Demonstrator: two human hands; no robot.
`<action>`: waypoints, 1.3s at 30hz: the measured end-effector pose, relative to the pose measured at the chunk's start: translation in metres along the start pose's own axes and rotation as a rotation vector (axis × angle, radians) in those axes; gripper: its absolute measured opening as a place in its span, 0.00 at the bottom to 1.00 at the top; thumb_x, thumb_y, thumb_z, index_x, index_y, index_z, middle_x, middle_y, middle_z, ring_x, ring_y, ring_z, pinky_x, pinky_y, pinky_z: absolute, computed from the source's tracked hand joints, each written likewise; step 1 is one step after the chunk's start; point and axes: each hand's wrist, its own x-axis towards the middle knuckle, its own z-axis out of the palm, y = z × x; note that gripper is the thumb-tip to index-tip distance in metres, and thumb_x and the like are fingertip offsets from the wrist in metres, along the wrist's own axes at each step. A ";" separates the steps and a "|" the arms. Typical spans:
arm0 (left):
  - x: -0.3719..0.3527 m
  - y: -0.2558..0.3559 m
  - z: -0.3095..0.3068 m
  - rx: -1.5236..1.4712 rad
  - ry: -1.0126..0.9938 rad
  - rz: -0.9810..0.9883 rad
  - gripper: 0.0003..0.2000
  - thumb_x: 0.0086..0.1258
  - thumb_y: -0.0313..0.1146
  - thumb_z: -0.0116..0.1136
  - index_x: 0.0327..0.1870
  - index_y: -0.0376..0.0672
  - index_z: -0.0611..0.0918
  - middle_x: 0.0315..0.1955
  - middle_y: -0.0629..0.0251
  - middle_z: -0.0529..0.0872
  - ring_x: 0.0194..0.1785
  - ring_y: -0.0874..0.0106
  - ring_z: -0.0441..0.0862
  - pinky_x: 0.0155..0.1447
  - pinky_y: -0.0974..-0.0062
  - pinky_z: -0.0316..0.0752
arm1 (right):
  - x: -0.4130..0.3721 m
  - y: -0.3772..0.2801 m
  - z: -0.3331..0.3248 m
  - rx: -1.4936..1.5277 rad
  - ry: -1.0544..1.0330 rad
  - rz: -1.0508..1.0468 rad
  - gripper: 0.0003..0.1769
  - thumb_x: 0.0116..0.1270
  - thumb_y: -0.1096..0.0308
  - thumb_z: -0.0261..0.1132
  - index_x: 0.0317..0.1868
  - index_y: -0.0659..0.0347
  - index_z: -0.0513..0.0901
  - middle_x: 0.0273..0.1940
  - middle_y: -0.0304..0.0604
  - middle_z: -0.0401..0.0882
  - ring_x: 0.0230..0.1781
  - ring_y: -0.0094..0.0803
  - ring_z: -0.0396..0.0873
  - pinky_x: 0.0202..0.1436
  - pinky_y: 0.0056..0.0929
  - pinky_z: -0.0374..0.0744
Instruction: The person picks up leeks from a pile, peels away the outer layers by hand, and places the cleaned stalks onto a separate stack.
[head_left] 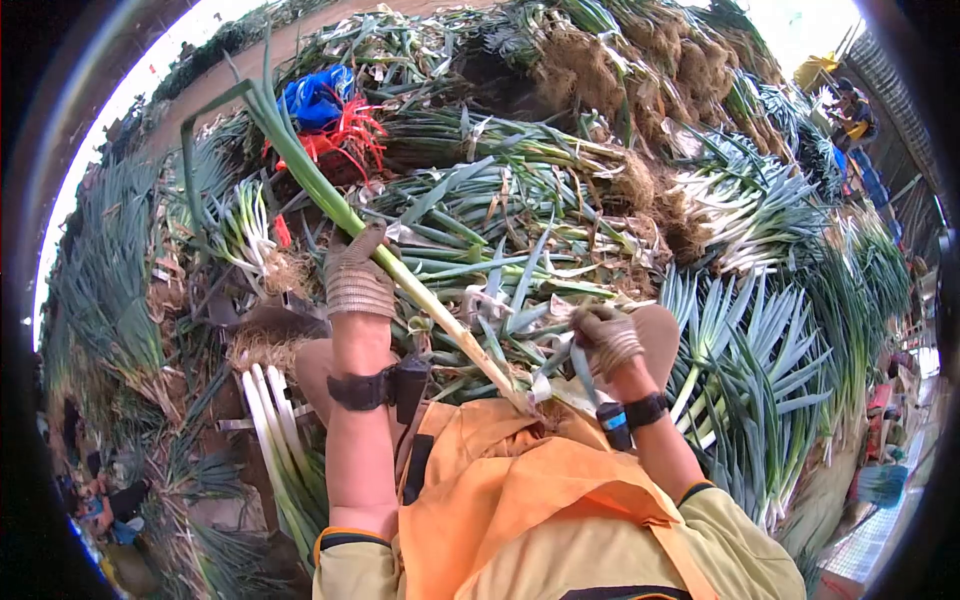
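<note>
In the head view, my left hand, in a dirty knitted glove, is wrapped round a long green onion. Its green leaves point to the upper left and its pale root end slants down to the orange apron. My right hand, also gloved, is closed near my right knee, with a strip of leaf hanging below its fingers. Whether the fingers grip that strip is hard to tell. Loose leaves and peelings lie between the two hands.
Piles of green onions spread ahead. A blue bag and red ties lie at the upper left. White stalks are left of my left arm; a leafy bundle stands at the right. A person is at the far right.
</note>
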 end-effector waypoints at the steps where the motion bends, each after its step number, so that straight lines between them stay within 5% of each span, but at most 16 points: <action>1: -0.003 0.000 0.002 0.039 0.002 0.038 0.09 0.54 0.24 0.61 0.31 0.38 0.72 0.20 0.65 0.74 0.22 0.71 0.74 0.28 0.78 0.72 | 0.003 0.004 -0.008 -0.268 0.018 -0.239 0.09 0.56 0.82 0.55 0.37 0.65 0.78 0.28 0.40 0.78 0.27 0.23 0.75 0.30 0.23 0.75; 2: -0.005 -0.001 0.006 0.078 -0.004 0.073 0.08 0.54 0.24 0.61 0.30 0.38 0.73 0.20 0.65 0.74 0.23 0.72 0.74 0.28 0.79 0.71 | 0.008 0.012 -0.008 -0.599 0.061 -0.504 0.10 0.56 0.79 0.55 0.38 0.65 0.78 0.28 0.42 0.78 0.27 0.23 0.74 0.31 0.24 0.75; 6: -0.011 -0.008 0.026 0.186 0.113 0.086 0.08 0.55 0.26 0.61 0.32 0.40 0.74 0.24 0.64 0.76 0.25 0.73 0.74 0.30 0.80 0.69 | -0.004 0.023 0.041 -0.597 -0.407 -0.325 0.13 0.59 0.69 0.62 0.44 0.66 0.77 0.35 0.40 0.80 0.32 0.22 0.74 0.39 0.21 0.74; 8: -0.018 -0.008 0.036 0.181 0.109 0.110 0.06 0.56 0.25 0.59 0.33 0.39 0.75 0.25 0.64 0.77 0.27 0.74 0.74 0.31 0.80 0.69 | -0.027 0.001 0.080 -0.888 -0.366 -0.721 0.08 0.59 0.65 0.60 0.37 0.58 0.79 0.27 0.48 0.76 0.25 0.33 0.76 0.30 0.30 0.73; 12: -0.019 -0.010 0.027 0.600 -0.058 0.385 0.09 0.59 0.22 0.51 0.41 0.36 0.78 0.29 0.64 0.78 0.30 0.75 0.74 0.34 0.81 0.70 | -0.028 0.004 0.110 -1.196 -0.237 -0.698 0.09 0.59 0.61 0.56 0.33 0.54 0.79 0.26 0.48 0.77 0.26 0.47 0.76 0.28 0.41 0.73; 15: -0.028 -0.007 0.037 0.356 -0.020 0.244 0.14 0.56 0.20 0.53 0.45 0.40 0.76 0.28 0.68 0.77 0.28 0.78 0.72 0.32 0.82 0.68 | -0.030 0.001 0.112 -1.288 -0.207 -0.651 0.09 0.58 0.60 0.56 0.32 0.54 0.80 0.25 0.48 0.77 0.26 0.45 0.77 0.28 0.40 0.74; 17: -0.035 -0.005 0.040 0.139 -0.019 0.154 0.19 0.52 0.21 0.61 0.45 0.44 0.74 0.25 0.72 0.75 0.25 0.79 0.72 0.28 0.81 0.65 | -0.027 -0.003 0.108 -1.236 -0.229 -0.557 0.09 0.56 0.62 0.57 0.30 0.56 0.80 0.25 0.47 0.78 0.24 0.44 0.76 0.29 0.38 0.75; 19: -0.038 -0.002 0.037 0.444 -0.153 0.263 0.13 0.63 0.20 0.40 0.46 0.33 0.76 0.32 0.64 0.79 0.32 0.79 0.72 0.35 0.86 0.69 | -0.018 0.001 0.094 -0.995 -0.327 -0.550 0.08 0.56 0.64 0.58 0.31 0.57 0.80 0.23 0.47 0.76 0.21 0.36 0.74 0.27 0.33 0.74; 21: -0.032 -0.002 0.033 0.453 -0.175 0.250 0.13 0.63 0.20 0.41 0.46 0.33 0.76 0.32 0.64 0.79 0.31 0.80 0.72 0.34 0.87 0.68 | -0.013 0.009 0.087 -0.592 -0.392 -0.543 0.07 0.55 0.67 0.60 0.33 0.60 0.80 0.21 0.45 0.74 0.18 0.22 0.66 0.26 0.25 0.72; 24: -0.031 -0.006 0.033 0.518 -0.196 0.250 0.13 0.63 0.20 0.41 0.47 0.33 0.76 0.32 0.64 0.79 0.30 0.81 0.71 0.34 0.88 0.67 | -0.020 -0.011 0.095 -0.737 -0.360 -0.692 0.05 0.51 0.67 0.61 0.26 0.57 0.81 0.21 0.46 0.75 0.25 0.42 0.73 0.44 0.32 0.74; 26: -0.034 -0.005 0.036 0.578 -0.192 0.265 0.13 0.64 0.21 0.41 0.47 0.33 0.75 0.32 0.64 0.78 0.30 0.82 0.71 0.34 0.89 0.68 | -0.027 -0.017 0.097 -0.829 -0.340 -0.663 0.06 0.52 0.66 0.59 0.25 0.57 0.81 0.21 0.46 0.75 0.26 0.43 0.73 0.48 0.33 0.72; 29: -0.037 -0.002 0.034 0.106 -0.224 0.083 0.14 0.63 0.21 0.41 0.50 0.35 0.74 0.34 0.63 0.78 0.31 0.81 0.71 0.36 0.87 0.70 | -0.024 -0.018 0.097 -0.903 -0.365 -0.659 0.07 0.52 0.64 0.58 0.26 0.55 0.81 0.22 0.46 0.76 0.27 0.43 0.74 0.49 0.35 0.71; 32: -0.033 -0.001 0.032 0.586 -0.326 0.312 0.16 0.61 0.20 0.47 0.52 0.38 0.72 0.34 0.64 0.77 0.32 0.79 0.73 0.36 0.84 0.73 | -0.015 -0.004 0.090 -0.938 -0.387 -0.679 0.09 0.54 0.68 0.59 0.35 0.61 0.81 0.22 0.46 0.76 0.20 0.26 0.73 0.27 0.26 0.73; 34: -0.028 0.001 0.043 -0.053 -0.246 0.050 0.16 0.56 0.21 0.55 0.47 0.43 0.73 0.29 0.69 0.76 0.30 0.77 0.75 0.34 0.82 0.71 | -0.009 0.007 0.080 -0.716 -0.275 -0.484 0.10 0.55 0.68 0.58 0.35 0.63 0.80 0.22 0.46 0.77 0.21 0.26 0.74 0.28 0.26 0.74; 36: -0.020 0.001 0.039 -0.123 -0.290 0.020 0.17 0.56 0.21 0.56 0.47 0.44 0.72 0.29 0.69 0.76 0.30 0.77 0.75 0.35 0.81 0.72 | -0.023 -0.005 0.064 -0.287 -0.280 -0.069 0.11 0.58 0.67 0.57 0.35 0.67 0.79 0.25 0.41 0.78 0.21 0.26 0.75 0.28 0.22 0.75; 39: -0.017 -0.002 0.031 -0.211 -0.313 -0.026 0.17 0.55 0.21 0.57 0.47 0.45 0.72 0.29 0.69 0.76 0.30 0.77 0.76 0.36 0.79 0.74 | -0.014 0.015 0.027 0.221 -0.357 0.036 0.12 0.62 0.66 0.57 0.36 0.69 0.77 0.29 0.44 0.78 0.25 0.28 0.76 0.32 0.22 0.77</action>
